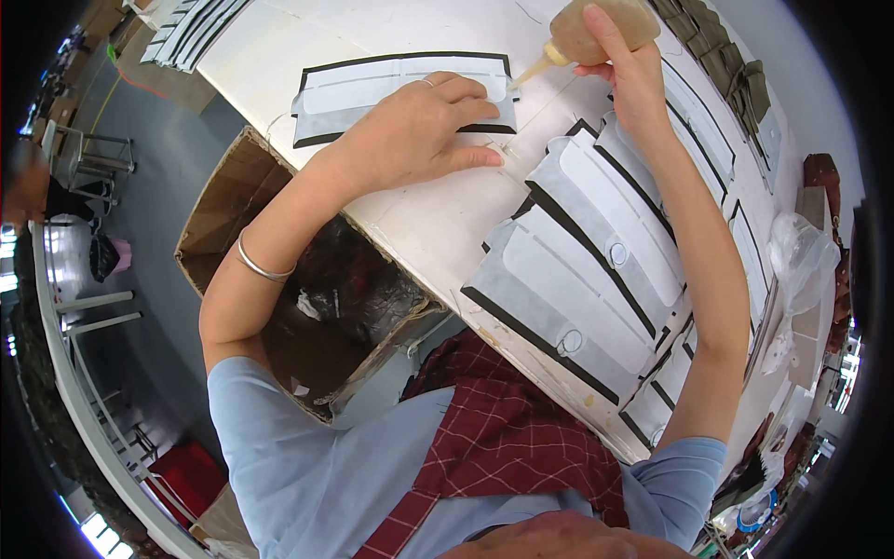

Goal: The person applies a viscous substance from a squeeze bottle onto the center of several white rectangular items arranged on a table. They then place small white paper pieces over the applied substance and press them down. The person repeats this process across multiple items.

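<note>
A white panel with black edges (358, 90) lies flat at the far side of the table. Resting on its right half is my left hand (424, 126), palm down with the fingers stretched out and the thumb apart. My right hand (633, 79) grips a squeeze bottle (615, 26) of yellowish liquid, tilted so that its narrow nozzle points down to the left. The nozzle tip is at the panel's right end; whether it touches cannot be made out. Below my right forearm, similar panels (568, 289) overlap in rows, some with a small round clear piece on them.
An open cardboard box (209, 200) lined with dark plastic stands against the table's near left edge. More panels (191, 33) are stacked at the far left corner. Folded olive pieces (717, 56) line the far right side, with clear plastic bags (796, 256) beyond the table's right edge.
</note>
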Tool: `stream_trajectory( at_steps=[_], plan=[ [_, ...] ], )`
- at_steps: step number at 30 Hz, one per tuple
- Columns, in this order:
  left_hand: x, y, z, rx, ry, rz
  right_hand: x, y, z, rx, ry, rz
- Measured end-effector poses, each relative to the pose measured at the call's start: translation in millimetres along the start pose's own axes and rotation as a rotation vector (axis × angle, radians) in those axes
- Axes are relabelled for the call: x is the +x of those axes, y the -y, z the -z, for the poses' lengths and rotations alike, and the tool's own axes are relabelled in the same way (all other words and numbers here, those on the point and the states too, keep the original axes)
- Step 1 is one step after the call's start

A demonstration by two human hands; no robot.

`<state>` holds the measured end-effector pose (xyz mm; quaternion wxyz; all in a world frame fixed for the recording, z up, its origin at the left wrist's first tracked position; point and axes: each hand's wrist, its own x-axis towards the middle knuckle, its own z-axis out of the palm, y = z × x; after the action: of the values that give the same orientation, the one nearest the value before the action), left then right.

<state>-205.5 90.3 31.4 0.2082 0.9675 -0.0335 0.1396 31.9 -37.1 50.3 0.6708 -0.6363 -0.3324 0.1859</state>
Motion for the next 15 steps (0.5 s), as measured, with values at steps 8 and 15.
stream_trajectory(
  at_steps=[8,15],
  plan=[
    [-2,-5,-1,0.068,0.019,-0.006,-1,-10,24,-0.004,0.145,-0.040],
    [1,-8,-2,0.060,0.028,-0.003,1,-14,46,0.116,0.193,-0.187]
  ],
)
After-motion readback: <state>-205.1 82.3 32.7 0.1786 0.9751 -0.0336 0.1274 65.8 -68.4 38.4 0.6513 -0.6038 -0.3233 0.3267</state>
